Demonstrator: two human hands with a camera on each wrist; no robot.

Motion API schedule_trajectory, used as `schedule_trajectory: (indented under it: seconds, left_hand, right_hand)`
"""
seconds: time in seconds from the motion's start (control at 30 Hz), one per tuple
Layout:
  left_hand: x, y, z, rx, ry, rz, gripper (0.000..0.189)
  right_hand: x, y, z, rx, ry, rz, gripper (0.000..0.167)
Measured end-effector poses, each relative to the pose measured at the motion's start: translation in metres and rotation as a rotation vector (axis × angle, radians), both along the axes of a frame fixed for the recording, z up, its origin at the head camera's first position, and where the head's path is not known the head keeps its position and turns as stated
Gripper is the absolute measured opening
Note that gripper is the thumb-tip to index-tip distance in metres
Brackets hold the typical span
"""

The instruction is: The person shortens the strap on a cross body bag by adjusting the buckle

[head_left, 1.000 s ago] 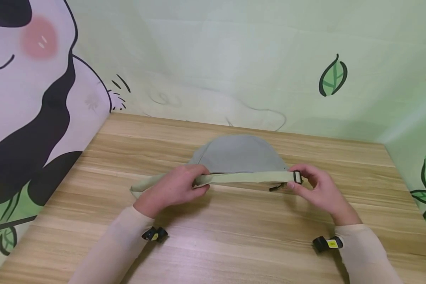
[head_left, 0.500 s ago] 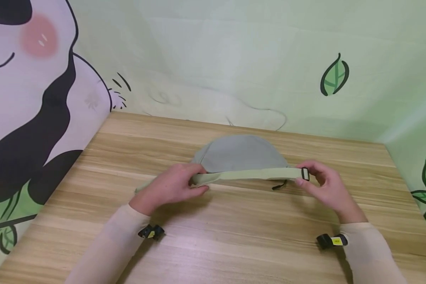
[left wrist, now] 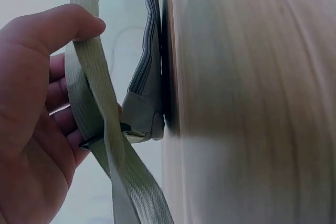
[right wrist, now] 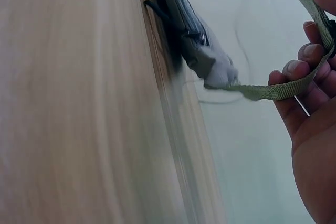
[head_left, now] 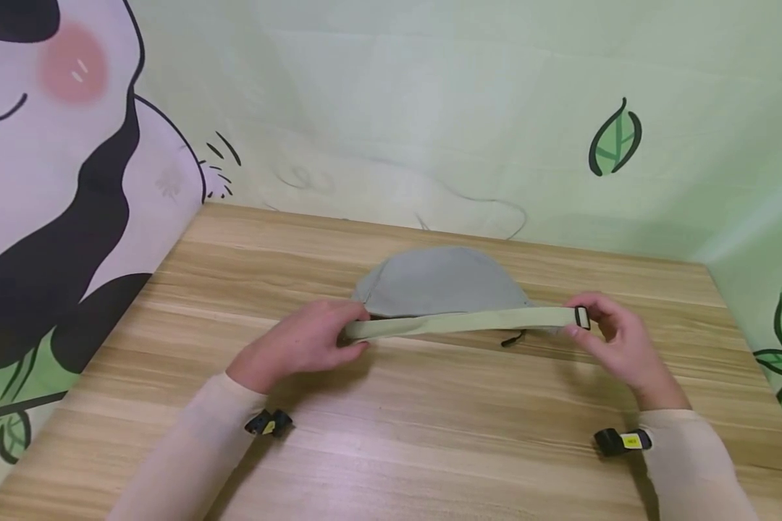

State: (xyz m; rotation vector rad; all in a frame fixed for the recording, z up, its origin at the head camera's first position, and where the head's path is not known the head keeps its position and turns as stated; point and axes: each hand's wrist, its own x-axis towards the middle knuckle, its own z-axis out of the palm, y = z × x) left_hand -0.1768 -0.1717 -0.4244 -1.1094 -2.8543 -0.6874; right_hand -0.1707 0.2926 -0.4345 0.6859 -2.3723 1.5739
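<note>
A grey half-moon waist bag lies on the wooden table, its curved side toward the back wall. Across its near side runs a pale green webbing strap, held taut between both hands. My left hand pinches the strap's left part between thumb and fingers. Beside the right end of the strap, my right hand grips it at a black slider buckle. A dark zipper pull hangs at the bag's near edge. In the left wrist view, another black buckle sits on the strap near the fingers.
The wooden table runs back to a pale green wall cloth with a printed panda and leaves. Black wrist cameras are worn at both sleeves.
My right hand has moved right with the buckle, and my left hand slightly left. More strap now stretches between them, while the strap's loose end at left has gone from sight. The bag stays nearly in place.
</note>
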Motion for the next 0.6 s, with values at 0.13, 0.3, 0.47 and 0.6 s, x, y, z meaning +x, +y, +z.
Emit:
schedule_trajectory:
  seconds: [0.13, 0.3, 0.47, 0.6]
  left_hand:
    - [0.000, -0.004, -0.001, -0.018, -0.010, 0.005, 0.017]
    - [0.000, -0.007, -0.001, -0.028, -0.008, 0.003, 0.016]
    - [0.001, -0.010, -0.002, -0.025, 0.003, -0.004, 0.013]
    - [0.001, -0.011, -0.003, -0.024, 0.018, -0.003, 0.011]
  right_hand:
    - [0.000, 0.005, -0.002, -0.024, 0.012, -0.003, 0.028]
    - [-0.001, 0.009, -0.002, -0.036, 0.009, -0.008, 0.028]
    - [-0.001, 0.010, -0.003, -0.036, 0.002, -0.016, 0.027]
    - [-0.001, 0.009, -0.004, -0.062, 0.002, -0.010, 0.027]
